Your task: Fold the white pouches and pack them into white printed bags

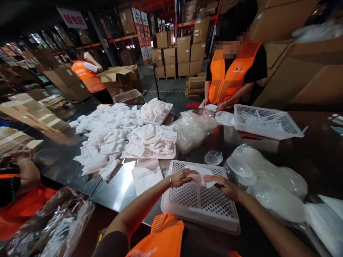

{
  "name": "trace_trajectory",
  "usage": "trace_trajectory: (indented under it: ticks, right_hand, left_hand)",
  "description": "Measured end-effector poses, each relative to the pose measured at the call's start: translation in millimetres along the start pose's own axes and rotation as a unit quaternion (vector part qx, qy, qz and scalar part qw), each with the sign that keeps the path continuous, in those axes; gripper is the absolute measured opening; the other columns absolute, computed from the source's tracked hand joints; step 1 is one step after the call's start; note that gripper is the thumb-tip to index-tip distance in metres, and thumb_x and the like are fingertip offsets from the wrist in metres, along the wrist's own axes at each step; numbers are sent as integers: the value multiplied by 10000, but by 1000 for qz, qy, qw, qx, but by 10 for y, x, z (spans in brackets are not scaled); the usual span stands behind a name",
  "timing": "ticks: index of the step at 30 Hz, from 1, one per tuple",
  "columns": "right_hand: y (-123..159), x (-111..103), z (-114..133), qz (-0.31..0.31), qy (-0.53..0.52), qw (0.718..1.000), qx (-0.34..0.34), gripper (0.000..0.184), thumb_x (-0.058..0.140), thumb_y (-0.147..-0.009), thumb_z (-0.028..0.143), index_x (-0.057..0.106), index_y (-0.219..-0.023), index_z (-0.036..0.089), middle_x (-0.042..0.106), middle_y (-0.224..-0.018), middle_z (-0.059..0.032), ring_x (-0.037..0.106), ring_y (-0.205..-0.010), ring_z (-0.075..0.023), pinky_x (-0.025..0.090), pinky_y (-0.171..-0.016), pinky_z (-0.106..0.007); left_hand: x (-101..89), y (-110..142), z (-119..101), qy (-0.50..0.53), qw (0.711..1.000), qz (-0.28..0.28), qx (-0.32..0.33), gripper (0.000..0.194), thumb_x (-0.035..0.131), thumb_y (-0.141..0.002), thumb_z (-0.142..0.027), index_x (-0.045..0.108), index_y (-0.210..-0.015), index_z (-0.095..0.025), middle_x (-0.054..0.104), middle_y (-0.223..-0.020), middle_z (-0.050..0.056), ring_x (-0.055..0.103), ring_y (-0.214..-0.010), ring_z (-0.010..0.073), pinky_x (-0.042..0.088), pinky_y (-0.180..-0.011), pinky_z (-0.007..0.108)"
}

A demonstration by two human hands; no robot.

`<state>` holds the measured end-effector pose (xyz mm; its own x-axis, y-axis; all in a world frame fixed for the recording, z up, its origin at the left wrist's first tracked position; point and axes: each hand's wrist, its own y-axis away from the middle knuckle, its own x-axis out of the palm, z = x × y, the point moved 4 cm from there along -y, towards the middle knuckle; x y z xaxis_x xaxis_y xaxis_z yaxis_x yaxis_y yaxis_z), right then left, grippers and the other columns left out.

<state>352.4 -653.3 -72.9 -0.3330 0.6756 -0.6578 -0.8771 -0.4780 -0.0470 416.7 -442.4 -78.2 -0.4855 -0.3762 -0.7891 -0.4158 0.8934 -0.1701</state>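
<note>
A small white packet (200,177) is held by its two sides above a white plastic basket (199,201) with a lattice base, which appears to be turned upside down. My left hand (183,177) grips the packet's left side, its fingers pointing right. On the opposite side, my right hand (224,186) grips the packet with thumb and fingers. Left of the basket lies a flat clear bag (147,175) with something white inside. Behind the basket, a white tray (150,156) carries a heap of small white packets.
Many loose white packets (107,125) cover the table at left. Clear plastic bowls (264,175) lie in bags at right, one round lid (213,157) nearby. Opposite, a co-worker (230,78) stands beside a white basket (268,132) and a red-handled tool (250,136). Another person's arms (26,171) show at left.
</note>
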Motion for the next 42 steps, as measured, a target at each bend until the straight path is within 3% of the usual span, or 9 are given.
trace_trajectory:
  ticks: [3, 6, 12, 15, 17, 22, 25, 34, 42]
  right_hand:
    - [36, 277, -18, 86, 80, 992, -46, 328, 442, -906, 330, 696, -1088, 233, 612, -1268, -95, 480, -1274, -260, 320, -1101, -537]
    - [91, 491, -113, 116, 112, 985, -56, 310, 494, -846, 211, 697, -1080, 225, 576, -1304, -102, 464, -1284, -270, 312, -1099, -559]
    - [193, 610, -285, 98, 63, 992, -39, 341, 449, -860, 204, 687, -1100, 246, 549, -1334, -79, 473, -1278, -243, 315, -1104, -543]
    - [270, 613, -278, 3, 3, 1000, -5, 354, 418, -902, 344, 696, -1075, 208, 626, -1239, -97, 547, -1207, -245, 368, -1085, -513]
    - [361, 611, -275, -142, -32, 988, 59, 385, 411, -894, 409, 708, -1016, 197, 688, -1129, -102, 620, -1107, -249, 466, -1010, -474]
    - [617, 768, -253, -450, -6, 860, 242, 435, 377, -823, 528, 663, -724, 216, 711, -748, -121, 673, -704, -268, 566, -655, -394]
    - [592, 874, -225, -486, 20, 826, 285, 444, 333, -830, 542, 588, -637, 234, 637, -574, -116, 604, -552, -257, 503, -545, -382]
    - [457, 876, -217, -528, 49, 779, 335, 511, 267, -893, 569, 569, -672, 222, 609, -563, -105, 565, -539, -246, 413, -510, -357]
    - [377, 835, -294, -512, 91, 780, 348, 548, 300, -850, 664, 497, -548, 251, 552, -487, -68, 448, -444, -195, 292, -495, -317]
  left_hand:
    - [293, 96, 37, -49, 994, 85, 56, 366, 487, -931, -322, 621, -1172, -81, 506, -1393, 167, 463, -1303, 216, 366, -1087, 342]
    - [490, 176, 64, -116, 979, 140, 92, 268, 529, -914, -307, 697, -997, -116, 539, -1367, 135, 457, -1311, 239, 292, -1144, 425]
    - [555, 226, 114, -138, 973, 138, 124, 252, 534, -906, -305, 721, -841, -149, 535, -1375, 107, 462, -1309, 232, 275, -1156, 444]
    - [579, 276, 96, -72, 991, 78, 83, 280, 489, -914, -282, 712, -793, -163, 617, -1283, 94, 517, -1254, 196, 290, -1151, 413]
    - [608, 330, 47, -17, 1000, -5, 24, 265, 453, -915, -255, 701, -865, -178, 684, -1168, 72, 591, -1148, 167, 313, -1137, 401]
    - [711, 469, -68, 76, 931, -252, -251, 297, 362, -925, -269, 650, -888, -204, 708, -882, 70, 643, -868, 212, 500, -904, 425]
    - [784, 446, -128, 101, 886, -289, -348, 271, 345, -928, -270, 597, -850, -210, 677, -859, 88, 620, -827, 236, 530, -757, 402]
    - [823, 297, 4, 52, 859, -269, -432, 341, 168, -963, -223, 405, -718, -238, 585, -729, 75, 568, -700, 208, 465, -676, 350]
    - [812, 295, 188, 7, 869, -245, -430, 239, 334, -952, -265, 482, -770, -223, 580, -651, 40, 585, -620, 207, 398, -582, 317]
